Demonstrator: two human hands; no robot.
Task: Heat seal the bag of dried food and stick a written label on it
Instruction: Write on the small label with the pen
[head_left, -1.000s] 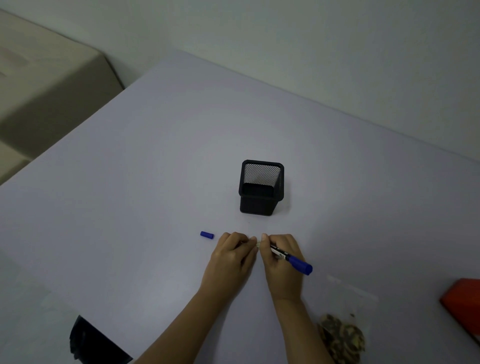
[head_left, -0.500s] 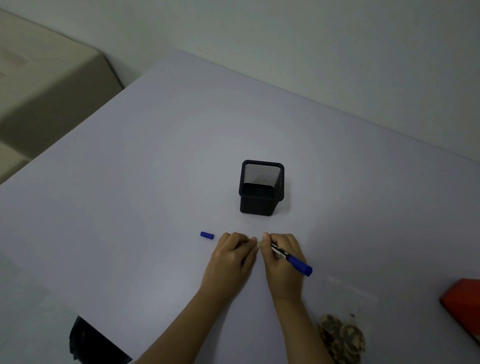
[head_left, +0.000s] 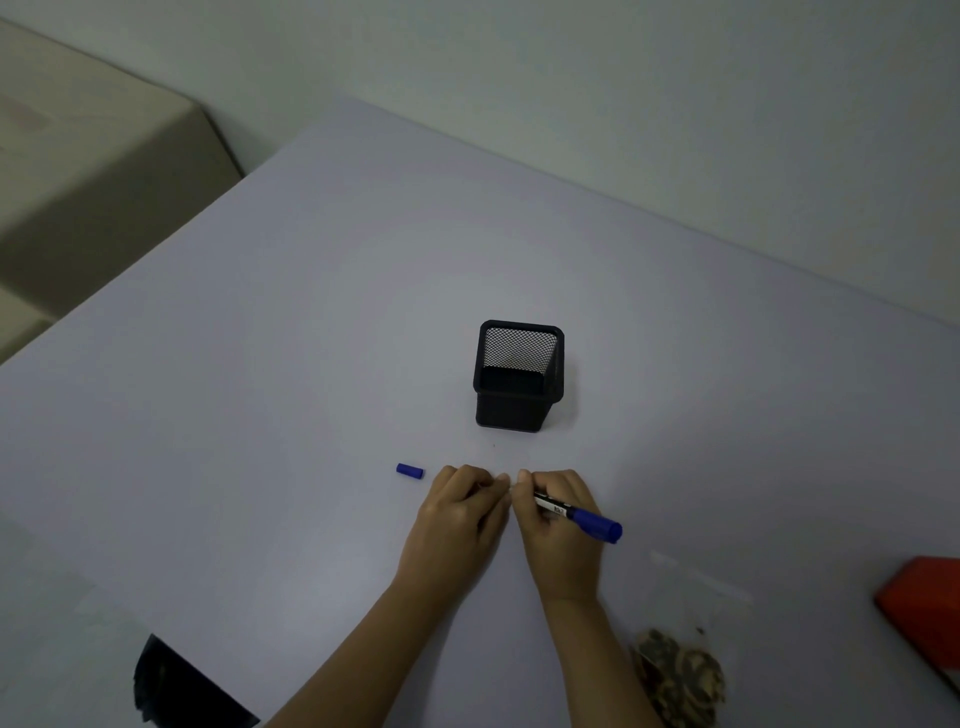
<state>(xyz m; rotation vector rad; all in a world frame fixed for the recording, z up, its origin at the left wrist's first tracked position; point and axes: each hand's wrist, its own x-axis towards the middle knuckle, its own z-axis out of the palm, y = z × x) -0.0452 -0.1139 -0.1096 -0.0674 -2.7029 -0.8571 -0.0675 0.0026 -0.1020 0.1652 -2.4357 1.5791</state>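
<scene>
My right hand (head_left: 558, 525) grips a blue marker (head_left: 582, 517) with its tip down on the table, its blue end pointing right. My left hand (head_left: 460, 514) sits fingers curled right beside it, fingertips pressed down next to the marker's tip; whatever lies under them is hidden. The marker's blue cap (head_left: 410, 471) lies on the table just left of my left hand. A clear bag of dried food (head_left: 680, 670) lies flat at the lower right, by my right forearm.
A black mesh pen holder (head_left: 518, 376) stands just beyond my hands. A red object (head_left: 924, 608) sits at the right edge. A dark object (head_left: 176, 686) shows at the lower left, below the table's near edge. A beige surface (head_left: 78, 171) lies off the table's left.
</scene>
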